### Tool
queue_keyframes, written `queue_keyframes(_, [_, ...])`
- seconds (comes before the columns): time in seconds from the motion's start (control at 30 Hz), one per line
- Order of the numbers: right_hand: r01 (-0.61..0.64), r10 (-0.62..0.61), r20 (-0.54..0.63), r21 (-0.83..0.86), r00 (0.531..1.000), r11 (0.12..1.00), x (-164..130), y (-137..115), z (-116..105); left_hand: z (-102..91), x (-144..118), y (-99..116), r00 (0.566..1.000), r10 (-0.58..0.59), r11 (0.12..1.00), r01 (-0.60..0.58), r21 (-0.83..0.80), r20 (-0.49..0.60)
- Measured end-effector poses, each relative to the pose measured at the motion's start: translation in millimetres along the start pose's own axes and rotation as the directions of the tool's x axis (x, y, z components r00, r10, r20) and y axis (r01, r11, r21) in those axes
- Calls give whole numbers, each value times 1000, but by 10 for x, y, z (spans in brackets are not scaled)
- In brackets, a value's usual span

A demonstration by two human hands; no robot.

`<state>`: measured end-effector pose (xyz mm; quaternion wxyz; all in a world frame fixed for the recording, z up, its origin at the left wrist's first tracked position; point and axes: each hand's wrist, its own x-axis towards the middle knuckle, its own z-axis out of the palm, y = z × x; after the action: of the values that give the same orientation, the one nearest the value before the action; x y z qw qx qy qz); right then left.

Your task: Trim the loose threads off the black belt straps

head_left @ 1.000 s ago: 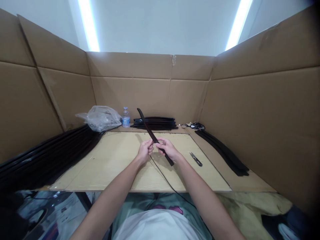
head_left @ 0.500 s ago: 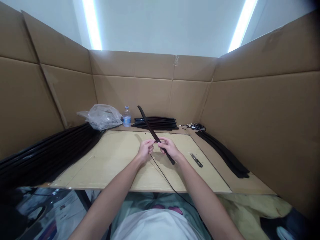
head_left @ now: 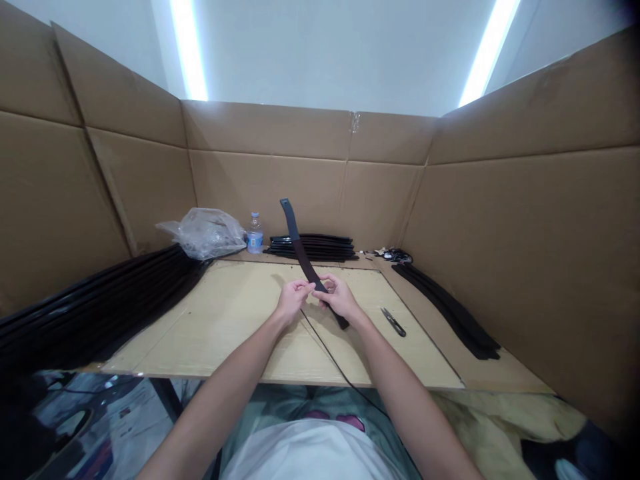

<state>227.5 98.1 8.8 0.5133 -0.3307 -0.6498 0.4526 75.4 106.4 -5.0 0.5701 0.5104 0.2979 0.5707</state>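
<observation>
My right hand [head_left: 337, 296] is closed around a long, curved dark strip [head_left: 306, 263], tilted so its far end rises toward the back wall. A small hole or mark shows near that far end. My left hand [head_left: 293, 298] meets the right one at the strip's edge, its fingers pinched on a thin black cord [head_left: 325, 347]. The cord runs from under the left fingers down over the table's front edge toward my lap. Its end at the strip is hidden by my fingertips. Thread snips [head_left: 393, 322] lie to the right of my right hand.
Black strips are piled along the left [head_left: 115, 300], stacked at the back [head_left: 320, 247] and laid at the right [head_left: 445, 310]. A clear plastic bag [head_left: 210, 233] and a water bottle [head_left: 255, 233] stand at the back left. Small dark scraps [head_left: 395, 255] lie back right. Cardboard walls [head_left: 305, 133] enclose the table.
The strip has turned in my right hand: its broad face now shows and its far end has risen slightly. My hands stay together in nearly the same place.
</observation>
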Motion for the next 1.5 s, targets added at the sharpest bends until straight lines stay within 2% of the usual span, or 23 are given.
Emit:
queue_keyframes(0.23, [-27,26,18,51,999,998,-14,-12,52,-6,24,-42,1000,23,999,-22,49,-11])
queue_keyframes(0.57, [-92,82,86,123,993,988,-19,-114,-2,58,-30,-9,999,39,998,-40,45,23])
queue_keyframes(1.0, [-83,89,-50,121,995,989,6,-71,89,48,-23,-22,999,45,996,-45,80,-1])
queue_keyframes(1.5, [-123,117,45,185,992,975,-4,-89,51,21,-3,-34,1000,24,999,-24,44,-15])
